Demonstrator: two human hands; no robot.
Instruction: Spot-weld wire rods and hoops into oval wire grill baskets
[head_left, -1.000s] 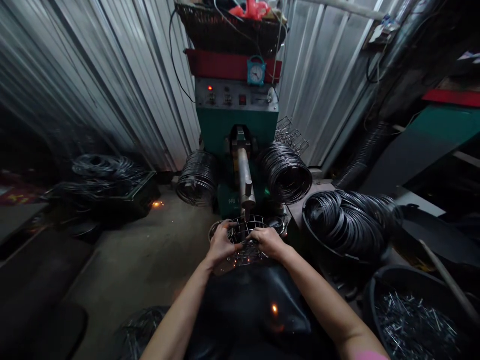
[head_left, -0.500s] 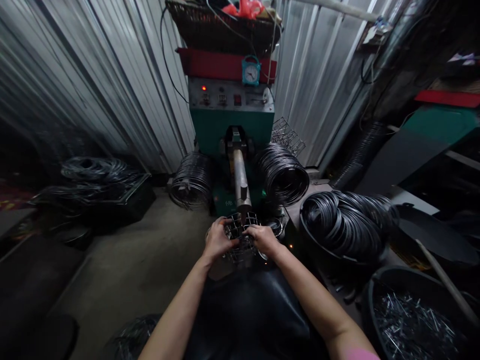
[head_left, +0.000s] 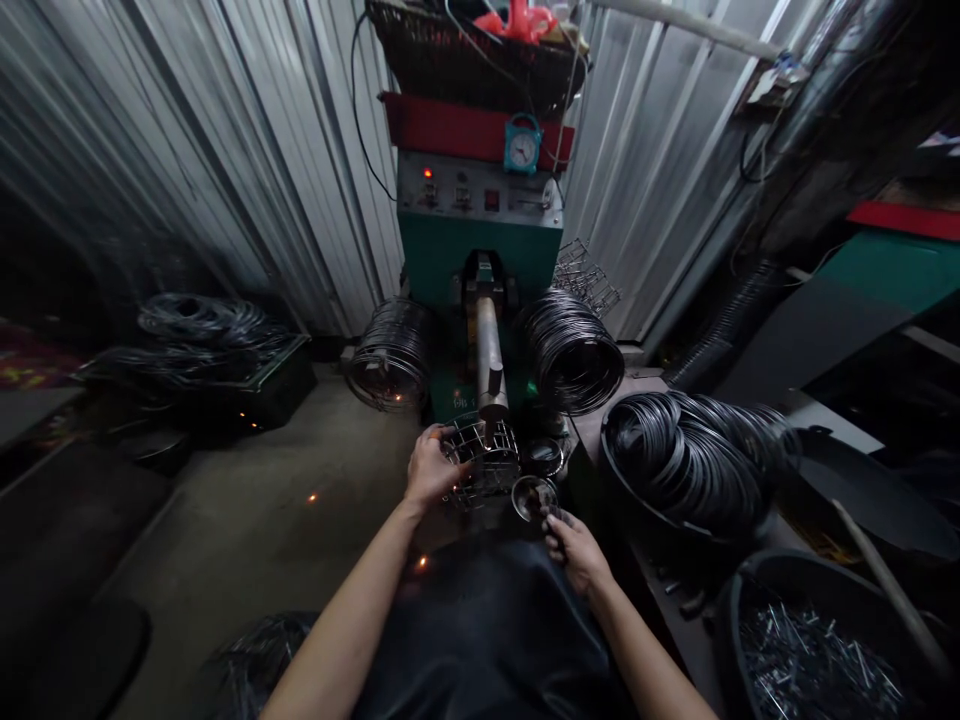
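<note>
My left hand [head_left: 433, 468] grips the left side of a round wire basket [head_left: 487, 465], which sits under the tip of the machine's metal arm [head_left: 491, 360]. Fingers closed, my right hand [head_left: 571, 548] is to the right of the basket, beside a small metal bowl [head_left: 529, 497]. Dark small pieces show between that bowl and my fingertips; what my fingers pinch is too small to make out. The green machine [head_left: 480, 235] with a lit red lamp stands straight ahead.
Wire ring bundles [head_left: 570, 350] flank the machine arm. At the right are a tub of wire coils [head_left: 697, 455] and a tub of short metal pieces [head_left: 817, 650]. A dark bin with wire [head_left: 277, 385] stands left. Orange sparks fly at the left.
My right hand has left the wire basket and moved right and down to the small bowl. My left hand stays on the basket. Sparks have appeared at the left. The view has shifted slightly.
</note>
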